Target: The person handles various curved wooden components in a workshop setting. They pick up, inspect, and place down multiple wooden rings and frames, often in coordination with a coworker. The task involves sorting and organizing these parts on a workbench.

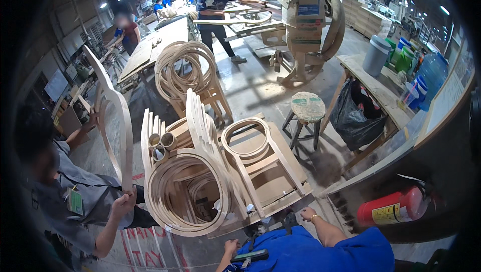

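My right hand (308,215) hangs in front of me beside the near right corner of a pallet (280,203), fingers apart and holding nothing. My left hand (232,247) is low at my left side, loosely bent and empty, just nearer than a stack of wooden rings (225,207). On the pallet, right of the rings, lies a chair-like wooden frame (274,164) with a round top. Neither hand touches the wood. On the left a co-worker grips a tall curved wooden frame (126,137) with both hands.
Cardboard tubes (169,142) stand among upright curved slats (196,119). More rings hang on a wooden stand (185,74) behind. A stool (307,107), a workbench (345,60) with buckets and a red fire extinguisher (393,207) are at the right. Another person works at the back.
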Available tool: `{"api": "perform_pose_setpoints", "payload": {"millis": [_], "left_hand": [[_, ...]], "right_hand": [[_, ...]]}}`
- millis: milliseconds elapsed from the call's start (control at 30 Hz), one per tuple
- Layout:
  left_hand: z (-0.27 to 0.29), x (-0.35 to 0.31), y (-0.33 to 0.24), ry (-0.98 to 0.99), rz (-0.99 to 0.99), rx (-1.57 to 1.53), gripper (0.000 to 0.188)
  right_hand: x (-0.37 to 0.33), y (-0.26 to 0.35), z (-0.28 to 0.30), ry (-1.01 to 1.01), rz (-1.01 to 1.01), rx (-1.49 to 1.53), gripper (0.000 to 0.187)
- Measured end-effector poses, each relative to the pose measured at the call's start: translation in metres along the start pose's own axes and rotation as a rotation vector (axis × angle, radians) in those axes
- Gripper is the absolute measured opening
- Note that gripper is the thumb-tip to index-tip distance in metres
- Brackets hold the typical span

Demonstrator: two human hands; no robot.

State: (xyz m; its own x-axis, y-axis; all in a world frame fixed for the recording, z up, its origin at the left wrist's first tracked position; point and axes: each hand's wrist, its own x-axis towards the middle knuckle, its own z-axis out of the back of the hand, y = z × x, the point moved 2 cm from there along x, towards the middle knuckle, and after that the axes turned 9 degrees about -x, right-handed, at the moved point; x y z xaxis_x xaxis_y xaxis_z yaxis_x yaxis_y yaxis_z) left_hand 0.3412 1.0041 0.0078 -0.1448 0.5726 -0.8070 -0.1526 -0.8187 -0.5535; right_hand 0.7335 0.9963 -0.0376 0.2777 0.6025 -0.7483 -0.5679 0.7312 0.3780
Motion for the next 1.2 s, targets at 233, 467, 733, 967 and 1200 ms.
{"api": "perform_pose_setpoints", "payload": {"millis": [233,467,733,967,1200], "left_hand": [[-0.01,0.008,-0.01,0.036,0.039,-0.05,0.02],[-0.009,0.013,-0.012,0.024,0.004,-0.064,0.021],[-0.006,0.013,-0.008,-0.004,-0.006,-0.083,0.022],[-0.006,0.009,-0.006,0.033,-0.006,-0.055,0.021],[-0.008,0.008,-0.006,0.008,-0.021,-0.007,0.021]], "right_hand": [[0.017,0.018,0.003,-0.057,0.115,-0.052,0.031],[0.02,0.033,0.004,0.007,0.081,-0.069,0.031],[0.022,0.023,0.001,-0.054,0.092,-0.061,0.032],[0.017,0.019,-0.005,-0.013,0.041,0.002,0.033],[0.012,0.021,-0.006,-0.022,0.076,-0.053,0.033]]}}
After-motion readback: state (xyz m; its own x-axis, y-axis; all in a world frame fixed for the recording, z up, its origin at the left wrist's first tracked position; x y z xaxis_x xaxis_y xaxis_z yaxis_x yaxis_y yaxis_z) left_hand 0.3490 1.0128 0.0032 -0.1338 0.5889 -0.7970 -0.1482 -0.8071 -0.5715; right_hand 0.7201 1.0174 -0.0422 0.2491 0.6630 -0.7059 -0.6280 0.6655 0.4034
